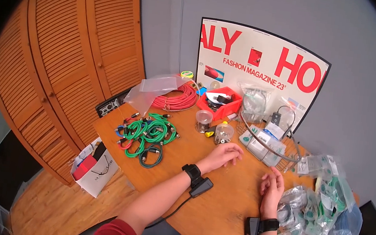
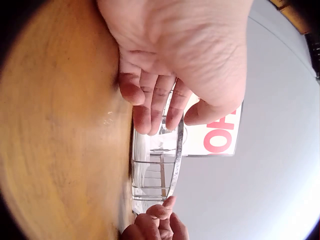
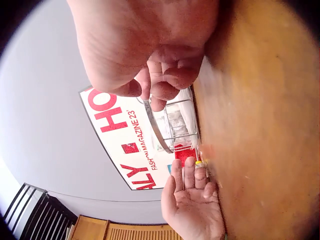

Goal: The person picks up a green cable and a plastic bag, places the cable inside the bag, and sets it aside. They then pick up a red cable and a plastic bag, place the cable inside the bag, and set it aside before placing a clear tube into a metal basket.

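Observation:
My left hand point(image 1: 221, 157) rests near the middle of the wooden table point(image 1: 215, 200), fingers relaxed and slightly bent, holding nothing. Just beyond its fingers stands a clear jar point(image 1: 224, 132) with small metal parts inside. To the right, my right hand point(image 1: 273, 188) lies with loosely curled fingers and holds nothing; the right wrist view shows its bent fingers point(image 3: 165, 91) from the palm side. Ahead of both hands is a wire basket point(image 1: 263, 150) with packets in it. Clear plastic bags point(image 1: 317, 208) with green cables spread beside the right hand.
Coiled green cables point(image 1: 151, 132) lie at the left, with a red cable coil point(image 1: 178, 98) behind them. A red bin point(image 1: 221, 104) and a second clear jar point(image 1: 203, 120) stand at the back. A poster board point(image 1: 261, 56) leans on the wall. A white paper bag point(image 1: 99, 174) stands on the floor.

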`<state>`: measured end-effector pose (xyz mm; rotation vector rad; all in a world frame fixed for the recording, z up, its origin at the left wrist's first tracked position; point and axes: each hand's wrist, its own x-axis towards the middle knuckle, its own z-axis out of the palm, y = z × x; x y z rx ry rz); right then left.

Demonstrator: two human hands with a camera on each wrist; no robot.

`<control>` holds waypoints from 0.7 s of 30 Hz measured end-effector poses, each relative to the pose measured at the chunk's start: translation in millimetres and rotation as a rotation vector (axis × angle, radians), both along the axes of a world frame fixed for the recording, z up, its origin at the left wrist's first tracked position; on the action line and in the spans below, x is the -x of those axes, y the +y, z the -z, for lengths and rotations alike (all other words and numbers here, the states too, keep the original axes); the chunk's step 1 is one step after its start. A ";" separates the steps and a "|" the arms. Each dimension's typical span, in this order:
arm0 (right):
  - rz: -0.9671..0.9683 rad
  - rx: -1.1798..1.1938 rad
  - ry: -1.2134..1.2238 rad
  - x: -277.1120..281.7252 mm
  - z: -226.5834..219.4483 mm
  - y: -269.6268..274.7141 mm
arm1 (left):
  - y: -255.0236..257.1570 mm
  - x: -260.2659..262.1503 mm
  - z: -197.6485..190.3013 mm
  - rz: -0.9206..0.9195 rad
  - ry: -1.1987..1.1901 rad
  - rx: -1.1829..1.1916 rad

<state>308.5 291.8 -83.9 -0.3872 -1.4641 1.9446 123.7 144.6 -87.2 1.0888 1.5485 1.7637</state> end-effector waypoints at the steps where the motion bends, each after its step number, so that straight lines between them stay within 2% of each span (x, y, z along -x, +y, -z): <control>1: 0.006 -0.008 -0.007 0.3 1.1 0.6 | 2.6 0.2 -0.8 -0.003 0.014 0.005; 6: 0.002 0.033 0.001 2.6 -0.1 0.1 | 2.3 -0.5 1.8 0.009 0.002 -0.002; 10: -0.004 -0.006 -0.030 0.8 -1.7 0.3 | 12.7 3.1 14.9 0.043 0.016 -0.114; 13: 0.018 -0.005 -0.041 1.8 -2.9 -0.3 | 15.7 2.7 19.9 0.066 -0.051 -0.132; 21: 0.039 -0.064 -0.073 0.9 -4.0 1.3 | 14.3 -1.9 18.1 -0.015 0.016 -0.173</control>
